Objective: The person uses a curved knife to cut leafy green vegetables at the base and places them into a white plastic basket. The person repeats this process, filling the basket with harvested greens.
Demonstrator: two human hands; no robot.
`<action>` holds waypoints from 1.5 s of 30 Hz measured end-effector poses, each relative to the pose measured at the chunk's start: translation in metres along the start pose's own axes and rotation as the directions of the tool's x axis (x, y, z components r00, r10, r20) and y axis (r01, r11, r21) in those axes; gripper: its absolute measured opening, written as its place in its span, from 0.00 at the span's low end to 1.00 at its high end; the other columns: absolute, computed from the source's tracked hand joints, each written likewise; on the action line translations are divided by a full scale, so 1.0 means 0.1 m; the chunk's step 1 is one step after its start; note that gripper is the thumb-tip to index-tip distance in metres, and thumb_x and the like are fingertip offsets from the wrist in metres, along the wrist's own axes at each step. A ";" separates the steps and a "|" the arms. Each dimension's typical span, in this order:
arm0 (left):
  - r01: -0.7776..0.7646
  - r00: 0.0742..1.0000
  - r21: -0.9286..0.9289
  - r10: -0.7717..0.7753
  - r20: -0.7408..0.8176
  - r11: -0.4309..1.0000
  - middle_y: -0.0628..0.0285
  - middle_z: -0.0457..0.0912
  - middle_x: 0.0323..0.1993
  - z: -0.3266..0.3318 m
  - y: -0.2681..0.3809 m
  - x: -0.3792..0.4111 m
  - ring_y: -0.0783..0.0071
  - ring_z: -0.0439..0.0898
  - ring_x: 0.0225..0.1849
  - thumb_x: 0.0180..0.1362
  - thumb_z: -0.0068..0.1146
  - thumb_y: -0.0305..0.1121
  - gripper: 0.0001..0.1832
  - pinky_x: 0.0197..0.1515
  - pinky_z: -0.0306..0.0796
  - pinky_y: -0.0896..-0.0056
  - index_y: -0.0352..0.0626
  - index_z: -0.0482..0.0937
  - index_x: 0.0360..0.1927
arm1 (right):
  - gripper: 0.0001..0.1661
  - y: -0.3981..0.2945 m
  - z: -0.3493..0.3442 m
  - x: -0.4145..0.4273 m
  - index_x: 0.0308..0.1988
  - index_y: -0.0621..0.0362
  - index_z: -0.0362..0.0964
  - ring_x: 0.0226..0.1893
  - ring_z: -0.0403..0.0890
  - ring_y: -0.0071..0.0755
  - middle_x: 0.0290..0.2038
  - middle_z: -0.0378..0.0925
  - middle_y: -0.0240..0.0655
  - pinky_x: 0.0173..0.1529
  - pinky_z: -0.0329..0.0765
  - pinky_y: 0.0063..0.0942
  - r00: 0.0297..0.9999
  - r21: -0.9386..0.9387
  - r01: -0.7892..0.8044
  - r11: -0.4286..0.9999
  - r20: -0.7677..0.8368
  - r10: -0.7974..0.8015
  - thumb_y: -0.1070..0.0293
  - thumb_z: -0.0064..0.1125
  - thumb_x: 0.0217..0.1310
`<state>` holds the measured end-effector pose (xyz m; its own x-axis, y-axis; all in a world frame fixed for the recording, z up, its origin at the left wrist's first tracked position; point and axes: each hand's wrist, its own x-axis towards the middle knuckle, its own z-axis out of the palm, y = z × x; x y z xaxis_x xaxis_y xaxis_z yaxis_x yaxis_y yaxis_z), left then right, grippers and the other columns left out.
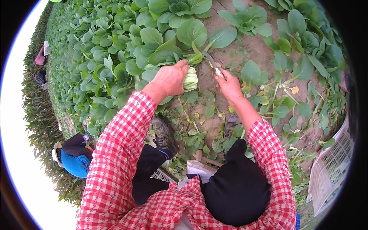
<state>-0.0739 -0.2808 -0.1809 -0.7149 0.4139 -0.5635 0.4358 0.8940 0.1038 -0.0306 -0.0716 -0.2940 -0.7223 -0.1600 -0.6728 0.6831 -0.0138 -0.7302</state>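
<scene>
My left hand (172,79) grips several leafy green heads with pale stalks (191,79), like bok choy; their cut ends face right and their leaves lie partly under my hand. My right hand (229,85) is closed on the handle of a small curved sickle (212,61). Its blade reaches up and left, with the tip at the base of another leafy head (196,57) just above my left hand. Whether the blade touches the stem cannot be told. The fingers of my left hand partly hide that head.
Dense leafy plants (109,57) stand at the left, and more plants (310,43) at the upper right. Cut leaves (283,110) lie on cracked soil (230,54). My shoes (163,135) are below. A white plastic crate (330,166) stands lower right. A person in a hat (75,156) bends at lower left.
</scene>
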 end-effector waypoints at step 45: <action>-0.211 0.932 -0.845 -0.160 -0.326 0.492 0.48 0.70 0.60 -0.87 0.27 -2.03 0.59 0.68 0.63 0.28 0.71 0.36 0.45 0.67 0.56 0.60 0.33 0.71 0.57 | 0.17 -1.37 -0.17 -1.30 0.41 0.56 0.70 0.22 0.66 0.09 0.43 0.79 0.31 0.20 0.63 0.12 0.913 0.431 0.369 0.823 -0.005 -0.407 0.69 0.69 0.52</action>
<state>0.0355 -0.3258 0.0082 -0.9140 0.2988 -0.2745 -0.0964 0.4971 0.8623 -0.0316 -0.0323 -0.1086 -0.9384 -0.1354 -0.3179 0.3419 -0.4959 -0.7982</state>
